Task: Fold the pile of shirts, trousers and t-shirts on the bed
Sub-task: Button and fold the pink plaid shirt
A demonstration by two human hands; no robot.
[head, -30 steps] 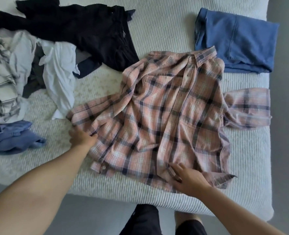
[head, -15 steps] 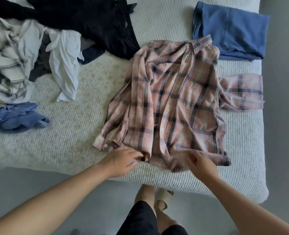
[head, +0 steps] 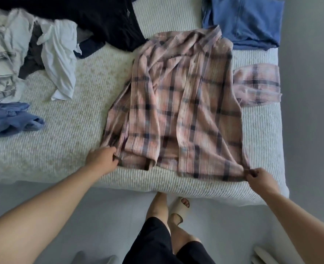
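while both hands, left hand and right hand, pinch the plaid shirt hem corners in curled fingers, pull evenly taut across the bed.

soft plaid cloth shirt, ribbed bedcover
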